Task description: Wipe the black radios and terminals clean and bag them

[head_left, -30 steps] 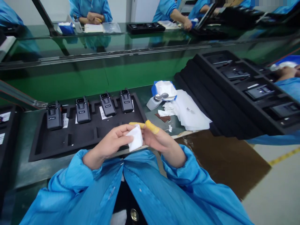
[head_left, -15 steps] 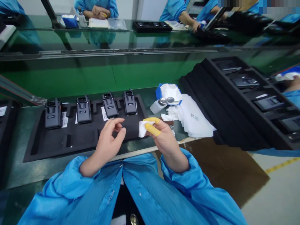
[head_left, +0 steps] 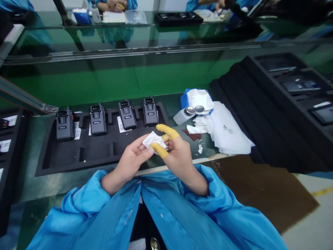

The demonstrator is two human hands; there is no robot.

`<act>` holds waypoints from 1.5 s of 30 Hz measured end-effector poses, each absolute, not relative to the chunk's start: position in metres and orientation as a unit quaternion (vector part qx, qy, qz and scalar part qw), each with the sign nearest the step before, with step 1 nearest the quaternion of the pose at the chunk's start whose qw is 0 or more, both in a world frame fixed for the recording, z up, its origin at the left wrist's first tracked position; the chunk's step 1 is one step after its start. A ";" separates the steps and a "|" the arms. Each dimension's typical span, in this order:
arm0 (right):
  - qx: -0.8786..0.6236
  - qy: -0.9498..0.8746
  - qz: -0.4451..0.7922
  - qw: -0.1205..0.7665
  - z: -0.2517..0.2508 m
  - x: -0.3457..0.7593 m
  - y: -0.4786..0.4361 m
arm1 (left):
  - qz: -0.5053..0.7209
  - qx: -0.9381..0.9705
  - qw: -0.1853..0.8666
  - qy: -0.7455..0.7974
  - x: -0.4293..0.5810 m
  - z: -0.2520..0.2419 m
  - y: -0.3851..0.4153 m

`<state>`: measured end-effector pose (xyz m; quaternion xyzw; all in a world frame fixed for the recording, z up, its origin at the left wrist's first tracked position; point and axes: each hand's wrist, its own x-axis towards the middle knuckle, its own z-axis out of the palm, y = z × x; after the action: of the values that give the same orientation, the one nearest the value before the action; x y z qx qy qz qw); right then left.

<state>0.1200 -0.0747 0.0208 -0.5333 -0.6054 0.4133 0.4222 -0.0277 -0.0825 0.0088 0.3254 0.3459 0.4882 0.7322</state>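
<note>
A small folded white wipe [head_left: 154,139] is between my two hands, over the front edge of the bench. My left hand [head_left: 134,158] pinches its left side between thumb and fingers. My right hand [head_left: 179,154], with yellow finger cots on thumb and index finger, is closed on its right side, the thumb pressed on its face. Just beyond the hands lies a black foam tray [head_left: 97,156]. Along its back rest several black handheld devices, among them a left one [head_left: 65,125], one beside it [head_left: 98,121] and the rightmost one [head_left: 150,111], close to my right fingers.
Right of the tray are a white bottle [head_left: 181,117] with a metal top, a blue box of wipes [head_left: 199,99] and white plastic bags [head_left: 229,133]. Stacked black trays [head_left: 275,114] lean at the right. Another tray [head_left: 7,163] stands left. A co-worker's hands [head_left: 114,5] show beyond the partition.
My left hand has moved right and taken hold of the wipe, which was in my right hand alone. The wipe has shifted slightly left, and the camera view has turned a little.
</note>
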 end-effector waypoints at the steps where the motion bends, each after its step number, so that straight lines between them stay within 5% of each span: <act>1: -0.544 -0.611 0.401 0.413 0.021 0.120 -0.074 | 0.482 0.325 0.730 0.359 -0.027 0.008 -0.082; 10: -0.482 -0.734 0.098 0.469 0.024 0.146 -0.066 | 0.459 0.260 0.738 0.420 -0.023 0.010 -0.076; 19: -0.322 -0.894 0.025 0.310 0.011 0.166 -0.059 | 0.382 0.243 0.797 0.399 -0.021 0.013 -0.070; 24: -0.559 -0.771 -0.069 0.297 0.014 0.211 -0.010 | 0.396 0.289 0.748 0.448 -0.025 0.020 -0.074; 28: -0.685 -0.702 -0.062 0.184 0.014 0.242 0.035 | 0.379 0.346 0.695 0.504 -0.043 0.026 -0.081; 38: -0.621 -0.777 -0.097 0.016 0.008 0.245 0.043 | 0.499 0.353 0.485 0.625 -0.137 0.039 -0.089; 42: -0.624 -0.776 -0.087 0.027 0.016 0.237 0.046 | 0.521 0.409 0.269 0.700 -0.203 0.033 -0.066; 45: -0.642 -0.753 -0.117 0.081 0.015 0.231 0.044 | 0.378 0.439 0.098 0.809 -0.244 0.024 -0.049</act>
<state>0.2313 0.0442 0.0153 -0.6422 -0.7533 -0.1166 0.0809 -0.2443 -0.0486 0.0241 0.4386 0.8091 0.3785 0.0981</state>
